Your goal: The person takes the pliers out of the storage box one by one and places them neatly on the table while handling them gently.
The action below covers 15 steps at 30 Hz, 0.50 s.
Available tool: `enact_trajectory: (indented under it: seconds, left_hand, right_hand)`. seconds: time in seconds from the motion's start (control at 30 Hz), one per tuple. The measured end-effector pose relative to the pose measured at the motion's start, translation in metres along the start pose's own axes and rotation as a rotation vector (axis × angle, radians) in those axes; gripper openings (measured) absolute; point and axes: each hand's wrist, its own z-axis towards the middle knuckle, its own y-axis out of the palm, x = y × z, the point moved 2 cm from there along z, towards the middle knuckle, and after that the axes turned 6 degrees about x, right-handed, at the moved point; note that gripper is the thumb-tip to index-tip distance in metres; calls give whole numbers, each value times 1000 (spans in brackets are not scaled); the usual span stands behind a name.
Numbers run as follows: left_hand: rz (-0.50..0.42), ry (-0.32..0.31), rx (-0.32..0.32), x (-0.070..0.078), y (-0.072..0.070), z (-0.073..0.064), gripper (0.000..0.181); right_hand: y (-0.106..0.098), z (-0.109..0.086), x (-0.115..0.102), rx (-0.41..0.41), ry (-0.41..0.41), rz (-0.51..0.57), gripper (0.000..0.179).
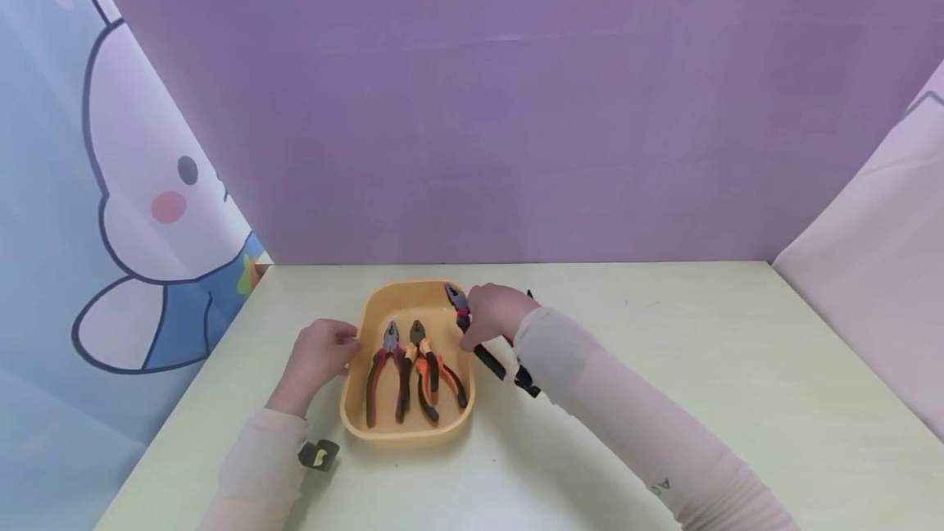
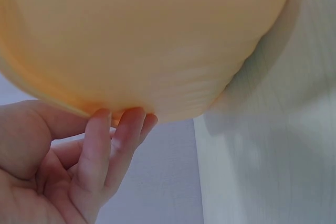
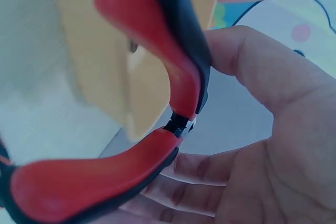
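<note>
A yellow plastic tray (image 1: 406, 438) stands on the table. My left hand (image 1: 320, 355) pinches its left rim; in the left wrist view, the fingertips (image 2: 131, 116) lie against the tray's side. Over the right rim, my right hand (image 1: 500, 314) grips red-and-black pliers (image 1: 490, 361), whose metal head points toward the tray's far end. Their red-and-black handles (image 3: 94, 177) are spread apart in the right wrist view. Inside the tray lie red-and-black pliers (image 1: 391, 338), yellow-and-black pliers (image 1: 418, 333) and orange-and-black pliers (image 1: 452, 381), the last with its head hidden.
A pale table (image 1: 664, 351) extends to the right of the tray. Behind it rises a purple backdrop (image 1: 516, 146), and a cartoon-printed curtain (image 1: 147, 187) hangs on the left. Black wrist-worn devices (image 1: 319, 455) sit at both wrists.
</note>
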Motion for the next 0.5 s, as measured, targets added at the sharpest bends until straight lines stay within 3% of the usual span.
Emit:
enact_trajectory:
  seconds: [0.2, 0.5]
  left_hand:
    - [12, 8, -1, 0, -3, 0, 31]
    - [-17, -35, -4, -1, -3, 0, 33]
  right_hand:
    - [1, 2, 20, 14, 44, 23, 26]
    - [4, 9, 49, -14, 134, 40, 27]
